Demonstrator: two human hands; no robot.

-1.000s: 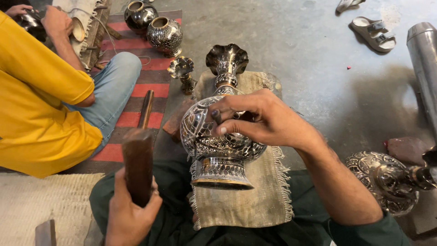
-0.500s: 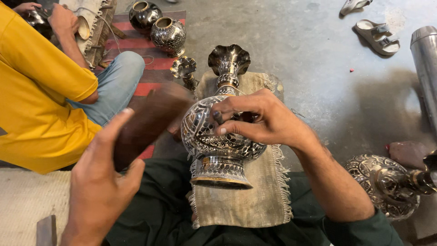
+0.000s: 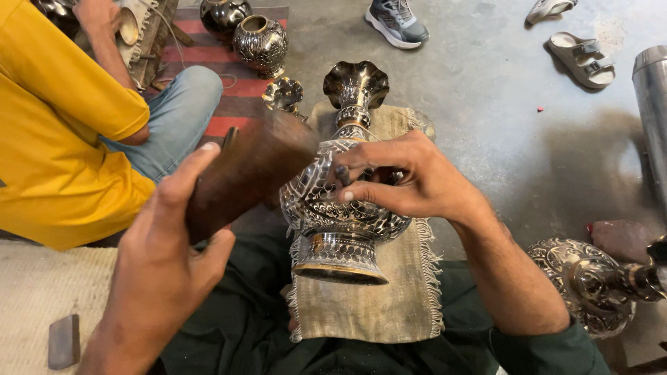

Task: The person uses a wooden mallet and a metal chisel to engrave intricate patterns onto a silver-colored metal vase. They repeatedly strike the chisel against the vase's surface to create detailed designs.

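Note:
An engraved metal vase with a fluted mouth lies tilted on a fringed beige cloth over my lap. My right hand rests on the vase's belly, its fingers pinched around a small dark tool pressed to the metal. My left hand grips a dark brown wooden block, raised and blurred, with its far end close to the vase's shoulder.
A person in a yellow shirt and jeans sits at the left on a striped red mat. Two round engraved pots stand at the back. Another engraved vase lies at the right. Sandals and a shoe lie on the concrete floor.
My left hand has swung the wooden block up from beside my lap and toward the vase. My right hand has stayed on the vase's belly.

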